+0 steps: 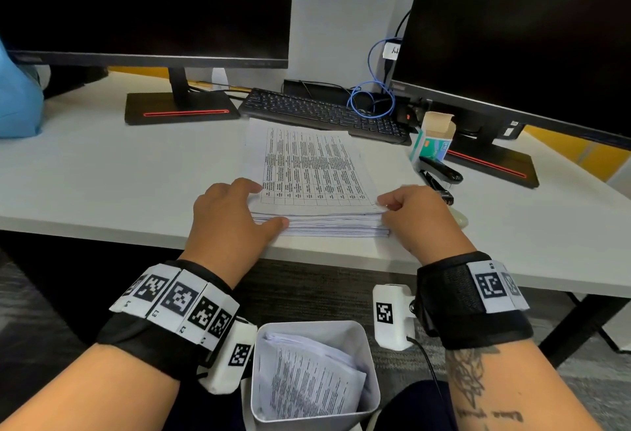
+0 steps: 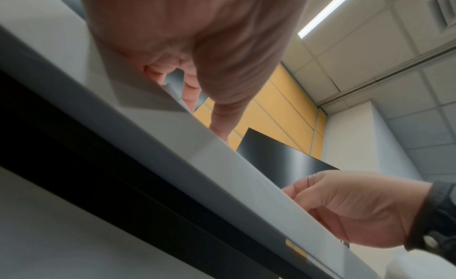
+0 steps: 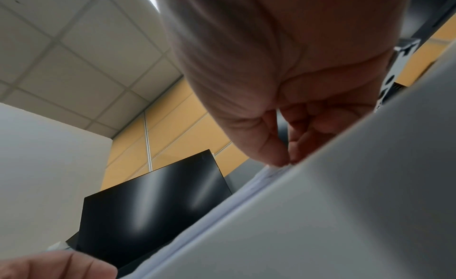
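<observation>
Paper stack [image 1: 317,171] lies at the near edge of the surface [image 1: 102,174], just in front of the keyboard [image 1: 324,113]. Why so close to us?

— So both our hands reach it, and the bin [image 1: 370,355] of printed sheets stands right below.

And why is our left hand [image 1: 227,215] on the near left corner?

— Its fingers [image 1: 246,186] lie relaxed on top, thumb along the front edge. We judge that it steadies the pile while our right hand [image 1: 420,215] pinches the near right corner between thumb and fingers [image 1: 389,199], likely to peel sheets off.
</observation>
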Motion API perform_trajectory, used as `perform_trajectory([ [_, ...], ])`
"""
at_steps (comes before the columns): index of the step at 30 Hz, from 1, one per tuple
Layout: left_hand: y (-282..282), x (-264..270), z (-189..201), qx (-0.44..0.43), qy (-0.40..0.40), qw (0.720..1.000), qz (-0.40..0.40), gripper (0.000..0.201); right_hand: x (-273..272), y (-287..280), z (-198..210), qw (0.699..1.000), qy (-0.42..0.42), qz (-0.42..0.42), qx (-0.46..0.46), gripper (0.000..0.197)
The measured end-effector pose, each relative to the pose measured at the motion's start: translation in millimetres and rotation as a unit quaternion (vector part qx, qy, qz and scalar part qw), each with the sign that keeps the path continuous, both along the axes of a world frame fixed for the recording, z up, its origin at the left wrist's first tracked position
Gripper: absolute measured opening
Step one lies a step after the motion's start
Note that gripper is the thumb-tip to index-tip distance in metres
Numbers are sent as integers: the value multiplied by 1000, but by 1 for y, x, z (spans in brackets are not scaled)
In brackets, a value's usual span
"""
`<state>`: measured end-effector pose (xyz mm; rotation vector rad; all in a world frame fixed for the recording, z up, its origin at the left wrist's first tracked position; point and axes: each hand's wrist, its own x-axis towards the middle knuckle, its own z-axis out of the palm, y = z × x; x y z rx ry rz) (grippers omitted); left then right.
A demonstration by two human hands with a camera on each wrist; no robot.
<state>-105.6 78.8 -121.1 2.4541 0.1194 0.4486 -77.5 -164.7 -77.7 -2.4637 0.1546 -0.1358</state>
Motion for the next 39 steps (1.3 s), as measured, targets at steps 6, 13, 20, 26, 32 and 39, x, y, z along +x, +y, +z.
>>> perform_trajectory([
  [6,-1,0,1,-13,-3,1000,1,63,6,-2,-7,999,-39,13,10,24],
  [13,-1,-9,13,-233,-92,966,65,57,-9,-5,4,965,-208,25,160,13],
  [20,10,-2,39,-494,30,868,37,43,-27,-19,23,830,-116,22,546,5],
  [26,-1,-12,33,-525,93,846,-25,72,-42,-34,18,907,46,120,401,29],
  [32,-3,-19,30,-172,89,981,8,56,-39,-29,6,908,70,54,409,59],
  [39,5,-29,38,-135,104,985,31,65,-40,-52,8,883,146,203,398,104],
])
